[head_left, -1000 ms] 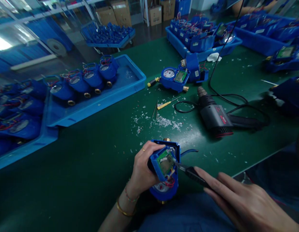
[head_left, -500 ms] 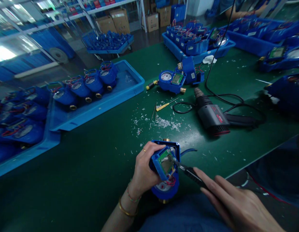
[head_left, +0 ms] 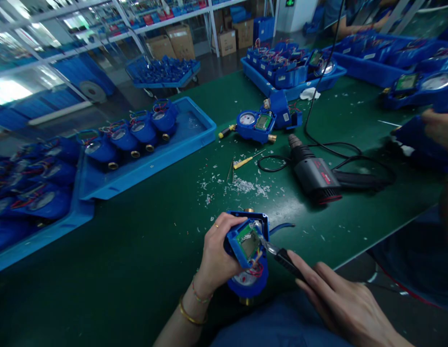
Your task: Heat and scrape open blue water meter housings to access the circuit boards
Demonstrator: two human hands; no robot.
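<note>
My left hand [head_left: 218,250] is closed around the blue display housing, tilted up over an open blue water meter [head_left: 248,285]. A green circuit board [head_left: 250,242] with a grey screen shows in the housing, and red and yellow wires run below it. In my right hand [head_left: 339,294] is a black-handled utility knife [head_left: 287,260]. Its metal tip touches or nearly touches the board's right edge; I cannot tell which. Beyond the meter, whitish scraps [head_left: 251,185] lie on the green table [head_left: 155,260] beside a yellow-handled screwdriver [head_left: 243,162].
A heat gun [head_left: 316,176] with a black cord lies to the right. Another opened meter [head_left: 254,125] sits farther back. Blue trays [head_left: 147,171] of meters stand left, and a blue tray [head_left: 292,89] stands behind. A co-worker's hand [head_left: 441,127] is at the right edge.
The knife tip has shifted slightly left and up along the board's edge. A co-worker's hand has come in at the right edge. My left hand keeps its hold.
</note>
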